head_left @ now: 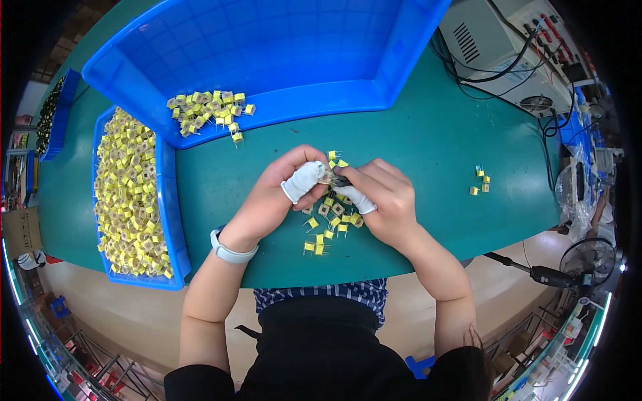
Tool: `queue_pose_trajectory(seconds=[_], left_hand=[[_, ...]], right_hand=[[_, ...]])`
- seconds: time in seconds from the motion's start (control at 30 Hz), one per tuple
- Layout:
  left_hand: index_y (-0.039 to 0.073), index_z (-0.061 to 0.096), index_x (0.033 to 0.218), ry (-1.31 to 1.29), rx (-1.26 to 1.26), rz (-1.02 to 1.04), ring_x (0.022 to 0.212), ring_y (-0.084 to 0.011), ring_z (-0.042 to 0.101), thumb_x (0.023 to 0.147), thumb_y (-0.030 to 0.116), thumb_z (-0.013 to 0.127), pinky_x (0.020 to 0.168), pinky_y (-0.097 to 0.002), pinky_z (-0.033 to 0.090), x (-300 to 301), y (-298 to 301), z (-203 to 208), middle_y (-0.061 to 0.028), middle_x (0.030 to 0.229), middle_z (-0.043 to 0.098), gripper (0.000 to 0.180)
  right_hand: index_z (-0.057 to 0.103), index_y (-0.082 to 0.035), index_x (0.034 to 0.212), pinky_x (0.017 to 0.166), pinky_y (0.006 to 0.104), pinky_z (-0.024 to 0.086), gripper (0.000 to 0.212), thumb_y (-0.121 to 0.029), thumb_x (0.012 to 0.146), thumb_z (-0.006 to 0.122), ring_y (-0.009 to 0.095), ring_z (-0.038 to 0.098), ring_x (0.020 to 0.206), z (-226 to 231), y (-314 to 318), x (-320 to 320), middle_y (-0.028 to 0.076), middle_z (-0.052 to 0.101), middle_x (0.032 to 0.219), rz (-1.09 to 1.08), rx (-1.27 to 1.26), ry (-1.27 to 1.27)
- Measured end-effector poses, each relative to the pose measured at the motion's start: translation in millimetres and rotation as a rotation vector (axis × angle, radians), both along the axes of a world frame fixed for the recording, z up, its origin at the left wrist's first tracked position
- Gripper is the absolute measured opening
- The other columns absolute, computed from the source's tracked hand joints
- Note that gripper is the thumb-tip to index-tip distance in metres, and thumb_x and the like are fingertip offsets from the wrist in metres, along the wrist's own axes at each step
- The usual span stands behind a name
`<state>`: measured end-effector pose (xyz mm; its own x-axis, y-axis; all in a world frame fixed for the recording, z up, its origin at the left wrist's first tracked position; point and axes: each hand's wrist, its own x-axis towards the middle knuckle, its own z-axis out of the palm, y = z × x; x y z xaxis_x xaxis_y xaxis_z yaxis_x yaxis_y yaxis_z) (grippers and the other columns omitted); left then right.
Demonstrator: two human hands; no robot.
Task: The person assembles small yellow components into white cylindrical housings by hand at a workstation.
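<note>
In front of me, my left hand is closed, with a white cover on one finger. Its fingertips pinch a small pinned coil component, mostly hidden by the fingers. My right hand, also with a white finger cover, closes around a small dark tool whose tip meets that component. The tool's exact kind is hidden. Beneath and around both hands lie several loose yellow-wrapped coil components with thin metal pins and square brownish cores.
A blue bin full of such components stands at the left. Behind it, a large tilted blue crate holds a smaller pile. Several components lie apart at the right. A grey instrument with cables occupies the far right of the green table.
</note>
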<state>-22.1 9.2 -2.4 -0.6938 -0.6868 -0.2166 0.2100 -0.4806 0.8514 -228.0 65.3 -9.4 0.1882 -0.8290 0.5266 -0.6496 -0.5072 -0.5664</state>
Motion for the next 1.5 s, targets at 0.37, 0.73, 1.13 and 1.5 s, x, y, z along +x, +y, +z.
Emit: queue_pose_trajectory(seconds=[0.37,0.73,1.13,1.5], left_hand=[[0.007,0.057,0.111,-0.028,-0.021,-0.034,0.061,-0.0031,0.035,0.107,0.033,0.054,0.054,-0.0198,0.029,-0.2,0.0,-0.4,0.0035,0.076,0.048,0.026],[0.005,0.055,0.116,0.160,0.038,0.195,0.063,-0.0070,0.042,0.108,0.037,0.044,0.054,-0.0209,0.031,13.8,-12.6,14.5,-0.0063,0.096,0.060,0.034],[0.010,0.072,0.101,-0.871,-0.821,0.282,0.065,-0.0177,0.058,0.087,0.022,0.078,0.055,-0.0322,0.044,0.3,-10.7,-13.7,-0.0052,0.082,0.062,0.019],[0.003,0.070,0.104,-0.787,-0.824,0.328,0.072,-0.0190,0.062,0.096,0.014,0.068,0.063,-0.0343,0.049,-5.2,-8.6,-21.6,-0.0096,0.096,0.070,0.013]], right_hand=[[0.073,0.000,0.100,0.060,0.0360,0.049,0.026,-0.005,0.075,0.074,0.026,0.064,0.069,-0.9,-0.3,-0.3,0.010,0.068,0.079,-0.008,-0.027,0.002],[0.071,0.001,0.106,0.062,0.0362,0.049,0.025,-0.009,0.084,0.074,0.027,0.062,0.070,1.9,-0.9,-2.1,0.011,0.068,0.082,-0.051,0.025,-0.035],[0.071,0.002,0.109,0.063,0.0355,0.050,0.027,-0.008,0.083,0.074,0.026,0.063,0.071,2.6,-0.4,-0.2,0.011,0.068,0.084,-0.040,0.037,-0.049],[0.071,0.002,0.109,0.063,0.0362,0.049,0.027,-0.008,0.084,0.073,0.027,0.062,0.071,0.5,-1.0,0.0,0.012,0.067,0.083,-0.037,0.057,-0.049]])
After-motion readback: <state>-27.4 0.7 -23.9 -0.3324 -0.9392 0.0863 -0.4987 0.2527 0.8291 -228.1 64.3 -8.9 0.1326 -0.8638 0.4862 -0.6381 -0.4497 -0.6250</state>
